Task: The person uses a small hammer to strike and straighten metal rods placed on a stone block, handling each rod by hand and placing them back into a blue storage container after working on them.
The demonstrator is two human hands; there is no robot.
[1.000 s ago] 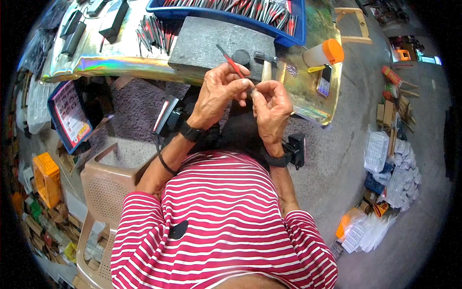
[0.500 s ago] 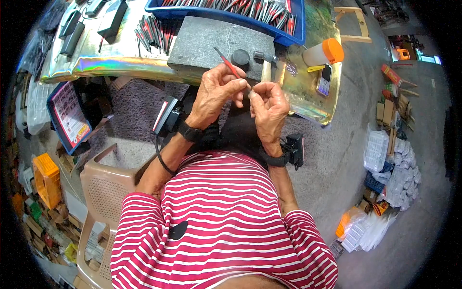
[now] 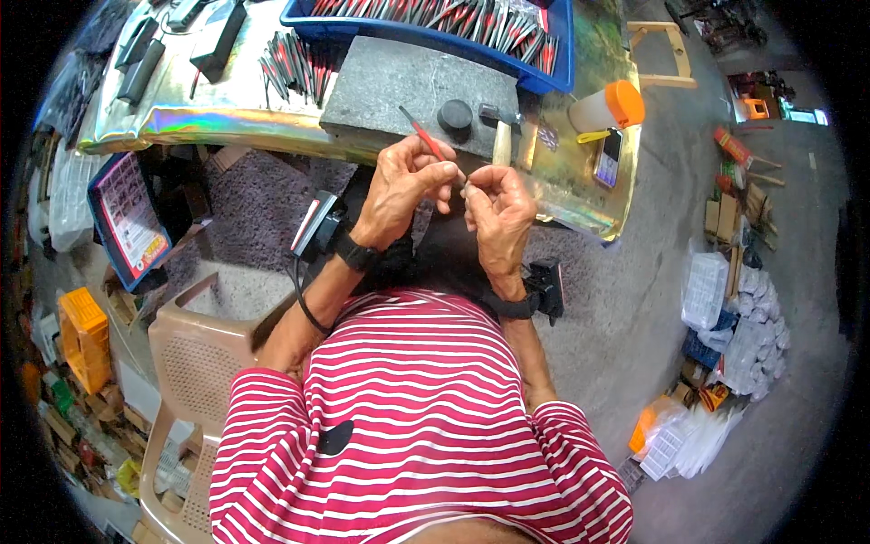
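Note:
My left hand (image 3: 401, 181) is closed in a pinch on a slim red-and-black tool (image 3: 424, 139). Its dark pointed end slants up and left over the front of a grey stone block (image 3: 399, 77). At the tool's lower end, the thumb and fingers of my right hand (image 3: 498, 204) pinch together, almost touching my left fingertips. Whatever lies between the right fingertips is too small to make out. On the block, just beyond my hands, rest a round black piece (image 3: 455, 116) and a hammer with a pale handle (image 3: 503, 140).
A blue bin (image 3: 435, 34) full of similar red-and-black tools stands behind the block, with a loose pile (image 3: 294, 68) to its left. An orange-capped bottle (image 3: 607, 107) and a phone (image 3: 609, 156) lie at the table's right. A plastic chair (image 3: 199, 354) stands at my left.
My right hand has shifted slightly left and toward me, its fingertips still at the tool's lower end. My left hand keeps its pinch, and the tool is tilted a little differently.

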